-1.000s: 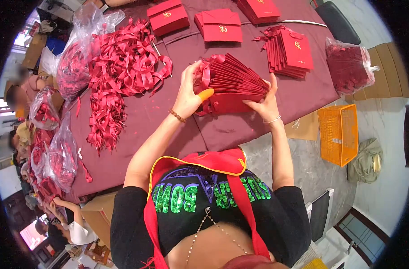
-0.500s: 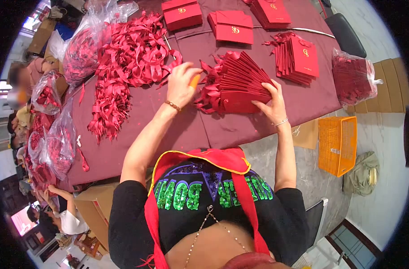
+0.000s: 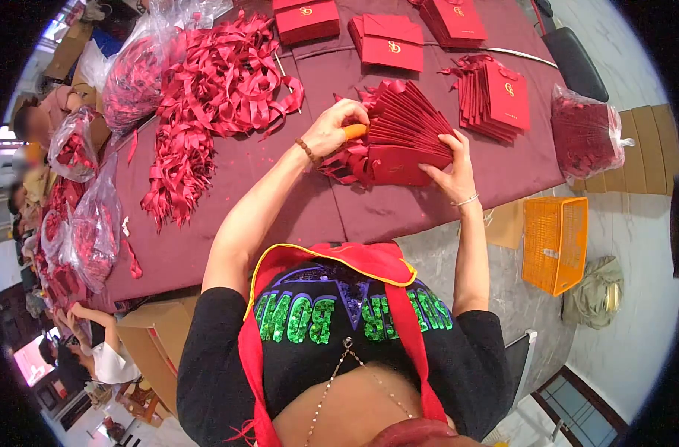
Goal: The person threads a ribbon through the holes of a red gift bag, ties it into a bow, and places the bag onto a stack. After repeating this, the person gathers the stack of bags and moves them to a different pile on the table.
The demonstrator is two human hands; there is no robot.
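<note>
A fanned stack of red paper gift bags (image 3: 410, 123) lies on the cloth-covered table in front of me. My right hand (image 3: 452, 170) grips its right edge, thumb on the front bag and fingers behind. Red ribbon handles (image 3: 347, 165) spill from the stack's left side. There my left hand (image 3: 335, 132) has its fingers bent together against the bags' edge; what they pinch is hidden. An orange finger cover (image 3: 356, 132) shows on one digit of that hand. Left of the stack spreads a big heap of loose red ribbons (image 3: 220, 82).
Finished-looking bag stacks (image 3: 388, 45) stand along the table's far side, and another fanned stack (image 3: 496, 97) lies right. Clear plastic sacks (image 3: 134, 86) of red ribbon crowd the left edge. An orange crate (image 3: 551, 242) sits on the floor at right. People work at far left.
My left hand has moved right, from above the table between the ribbon heap and the stack to the bags' ribbon side. My right hand keeps its hold on the stack.
</note>
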